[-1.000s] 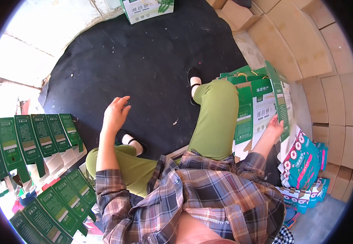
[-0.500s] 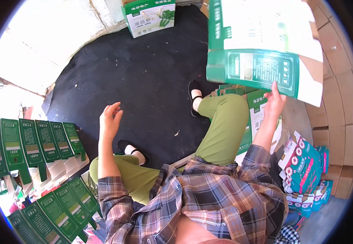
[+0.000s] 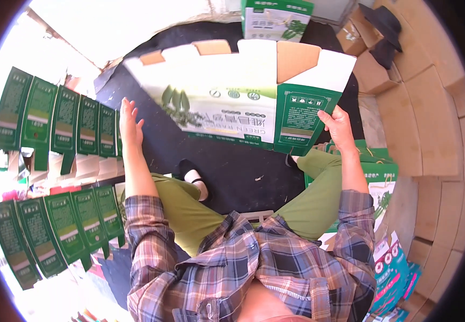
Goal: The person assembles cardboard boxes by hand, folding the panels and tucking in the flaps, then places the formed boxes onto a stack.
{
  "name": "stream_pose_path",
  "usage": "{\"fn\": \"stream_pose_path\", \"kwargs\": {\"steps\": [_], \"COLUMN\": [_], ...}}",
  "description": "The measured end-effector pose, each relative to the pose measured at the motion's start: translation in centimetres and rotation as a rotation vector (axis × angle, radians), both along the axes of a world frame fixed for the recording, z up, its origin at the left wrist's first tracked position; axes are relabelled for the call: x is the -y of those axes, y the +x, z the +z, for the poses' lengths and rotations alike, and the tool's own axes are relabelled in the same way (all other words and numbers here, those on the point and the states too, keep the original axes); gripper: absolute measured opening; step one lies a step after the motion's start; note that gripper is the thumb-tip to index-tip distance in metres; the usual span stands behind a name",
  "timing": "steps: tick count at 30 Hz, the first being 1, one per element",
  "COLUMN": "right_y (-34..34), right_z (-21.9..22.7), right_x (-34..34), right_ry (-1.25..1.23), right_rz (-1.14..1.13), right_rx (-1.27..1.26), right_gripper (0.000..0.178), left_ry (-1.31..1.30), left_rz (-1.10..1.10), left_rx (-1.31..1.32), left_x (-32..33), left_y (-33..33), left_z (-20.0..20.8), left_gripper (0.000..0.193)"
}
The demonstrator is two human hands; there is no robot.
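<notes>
A large green and white printed carton (image 3: 227,96) hangs in the air before me, its unfolded flaps pointing away from me. My right hand (image 3: 338,127) grips the near right edge of its green side panel, thumb on top; the fingers beneath are hidden. Printed leaves and a band of lettering show upside down on the broad white face. To the left, my left hand (image 3: 130,122) is raised with fingers apart and nothing in it, a short way from the carton's left end.
Two rows of green cartons (image 3: 55,220) stand at my left. Another carton (image 3: 276,21) is at the far side of the black mat (image 3: 243,174). Brown boxes (image 3: 399,129) line the right, with a dark hat (image 3: 381,26) on top. Teal packages (image 3: 390,279) sit at lower right.
The carton has swung from the upper right to in front of me, turning its broad printed face into view. My left hand stays raised and empty. My view has turned to the left.
</notes>
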State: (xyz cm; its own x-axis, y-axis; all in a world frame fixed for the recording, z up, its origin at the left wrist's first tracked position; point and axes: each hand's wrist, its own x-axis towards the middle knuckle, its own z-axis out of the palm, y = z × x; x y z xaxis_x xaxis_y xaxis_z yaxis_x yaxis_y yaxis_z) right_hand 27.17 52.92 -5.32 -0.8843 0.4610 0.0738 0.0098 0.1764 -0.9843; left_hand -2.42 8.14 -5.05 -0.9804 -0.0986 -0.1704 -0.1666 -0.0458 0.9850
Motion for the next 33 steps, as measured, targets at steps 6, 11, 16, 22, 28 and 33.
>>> {"fn": "stream_pose_path", "kwargs": {"steps": [6,11,16,22,28,33], "right_y": [-4.2,-6.9,-7.3,-7.6,-7.8,-7.5], "right_z": [-1.6,-4.1,-2.7,-3.5,-1.9,-1.6], "right_x": [0.9,0.2,0.8,-1.0,0.1,-0.1], "right_ry": [-0.078,0.196,0.205,0.185,-0.205,-0.341], "right_rz": [-0.057,-0.445,-0.554,-0.625,-0.298,-0.125], "right_rx": [0.018,0.003,0.142,0.173,-0.098,-0.198], "right_gripper": [0.036,0.107,0.129,0.112,0.085,0.075], "left_ry": [0.367,0.358,0.403,0.454,0.442,0.428], "left_rz": [-0.136,-0.21,-0.22,-0.329,-0.395,-0.389], "left_rx": [-0.14,-0.154,-0.15,-0.28,-0.305,-0.344], "left_x": [0.7,-3.0,-4.4,-5.2,-5.0,-6.0], "left_y": [0.3,3.6,5.4,6.7,7.2,7.3], "left_z": [-1.5,-1.5,-1.4,1.0,1.3,1.1], "left_gripper": [0.032,0.012,0.01,0.008,0.011,0.009]}}
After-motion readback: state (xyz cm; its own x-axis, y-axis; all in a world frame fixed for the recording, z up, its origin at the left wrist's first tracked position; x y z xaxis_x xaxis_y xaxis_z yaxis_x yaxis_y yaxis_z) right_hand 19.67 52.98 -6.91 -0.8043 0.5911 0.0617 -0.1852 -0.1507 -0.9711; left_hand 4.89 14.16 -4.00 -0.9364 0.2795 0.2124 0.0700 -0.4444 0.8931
